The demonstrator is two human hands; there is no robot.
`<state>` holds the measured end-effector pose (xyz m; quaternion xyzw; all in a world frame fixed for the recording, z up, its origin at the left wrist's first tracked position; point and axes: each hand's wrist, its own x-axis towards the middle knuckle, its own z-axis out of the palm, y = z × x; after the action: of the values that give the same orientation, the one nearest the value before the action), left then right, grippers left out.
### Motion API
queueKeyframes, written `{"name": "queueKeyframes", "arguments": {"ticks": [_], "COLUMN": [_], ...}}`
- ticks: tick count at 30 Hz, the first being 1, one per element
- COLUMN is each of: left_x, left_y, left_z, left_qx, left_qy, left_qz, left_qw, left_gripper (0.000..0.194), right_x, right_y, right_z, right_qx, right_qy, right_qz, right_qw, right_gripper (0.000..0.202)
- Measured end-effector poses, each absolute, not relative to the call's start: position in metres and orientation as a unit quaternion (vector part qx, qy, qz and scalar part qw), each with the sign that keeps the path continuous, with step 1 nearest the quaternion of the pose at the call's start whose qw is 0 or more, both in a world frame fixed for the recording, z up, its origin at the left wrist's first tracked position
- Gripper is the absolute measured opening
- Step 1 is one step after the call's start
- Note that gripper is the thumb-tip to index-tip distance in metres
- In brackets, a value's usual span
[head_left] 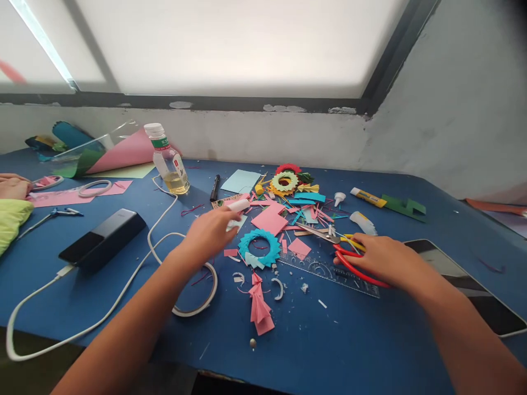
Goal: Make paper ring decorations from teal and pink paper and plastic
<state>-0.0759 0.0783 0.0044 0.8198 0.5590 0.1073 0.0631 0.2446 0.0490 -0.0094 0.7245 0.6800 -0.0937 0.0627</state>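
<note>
My left hand (212, 233) is closed on a small white cylinder (239, 205), above the table left of the paper scraps. My right hand (373, 255) is at the handles of red and yellow scissors (349, 257), whose blades point left over the scraps. Between my hands lies a blue folded paper ring (247, 247), with pink square papers (270, 218) behind it. A fan of folded pink paper (260, 310) rests nearer the front edge. The clear ruler (329, 272) lies beneath the scissors.
A bottle (168, 162), power bank (102, 236) with white cable and tape roll (209, 296) stand or lie leftward. Glue stick (368, 197) and phone (465, 280) lie rightward. Another person's hand (14, 186) is at far left. Red and yellow paper rings (285, 182) sit behind.
</note>
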Motion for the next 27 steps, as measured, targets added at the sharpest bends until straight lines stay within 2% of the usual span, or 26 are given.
{"name": "queueKeyframes", "arguments": {"ticks": [3,7,11,17,20,27], "left_x": [-0.058,-0.047,-0.046,-0.036,-0.035,-0.045], "left_y": [0.075,0.075,0.076,0.074,0.074,0.071], "left_z": [-0.008,-0.025,-0.031,-0.034,-0.034,-0.014], "left_qx": [0.885,0.911,0.916,0.908,0.903,0.880], "left_qy": [0.449,0.397,0.395,0.415,0.423,0.434], "left_qz": [0.081,0.061,0.054,0.047,0.055,0.145], "left_qw": [0.098,0.089,0.055,0.027,0.040,0.128], "left_gripper": [0.019,0.020,0.025,0.022,0.019,0.013], "right_x": [0.241,0.235,0.234,0.235,0.235,0.232], "right_y": [0.047,0.044,0.042,0.040,0.039,0.038], "right_z": [-0.008,-0.007,-0.007,-0.010,-0.011,-0.002], "right_qx": [0.717,0.700,0.691,0.683,0.687,0.696], "right_qy": [0.686,0.700,0.708,0.715,0.712,0.702], "right_qz": [-0.105,-0.121,-0.127,-0.137,-0.133,-0.142], "right_qw": [0.072,0.075,0.071,0.064,0.063,0.040], "right_gripper": [0.050,0.037,0.035,0.038,0.043,0.035]}}
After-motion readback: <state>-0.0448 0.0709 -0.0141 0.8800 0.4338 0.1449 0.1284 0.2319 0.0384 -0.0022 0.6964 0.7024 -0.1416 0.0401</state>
